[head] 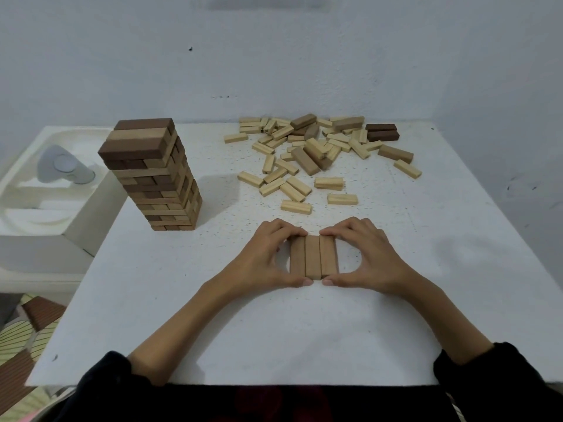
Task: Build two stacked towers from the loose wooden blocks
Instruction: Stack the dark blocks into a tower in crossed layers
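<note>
Three tan wooden blocks (313, 257) lie side by side, flat on the white table (274, 330), forming one row in the middle. My left hand (265, 257) grips the row from the left, fingers over the far ends and thumb at the near ends. My right hand (370, 254) grips it the same way from the right. A tall finished tower (152, 175) of mixed light and dark blocks stands at the left. A heap of loose blocks (316, 150) lies spread at the far side.
The wall (274, 56) rises just behind the loose heap. A white moulded tray (39, 184) with a grey object sits beside the table's left edge, close to the tower. Patterned fabric (24, 336) shows at the lower left.
</note>
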